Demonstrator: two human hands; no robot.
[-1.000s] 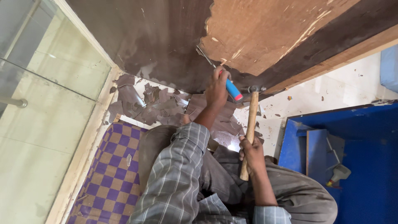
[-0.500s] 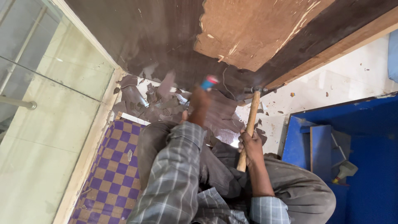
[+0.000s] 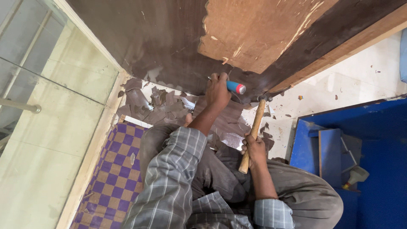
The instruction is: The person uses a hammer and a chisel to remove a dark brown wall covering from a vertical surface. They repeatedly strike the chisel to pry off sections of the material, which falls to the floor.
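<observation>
A blue-handled chisel (image 3: 232,87) is gripped in the closed left hand (image 3: 218,91) against the dark veneered panel (image 3: 169,46); a wooden-handled hammer (image 3: 253,132) is clasped by the right hand (image 3: 254,148), ready beside it, above peeled veneer scraps (image 3: 157,106).

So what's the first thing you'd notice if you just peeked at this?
Probably the big dark board up top, with its brown layer bared where the dark skin is gone. Just below, the left hand grips a blue-handled tool against it, while the right hand holds a wooden-handled hammer. Torn dark scraps litter the floor.
</observation>
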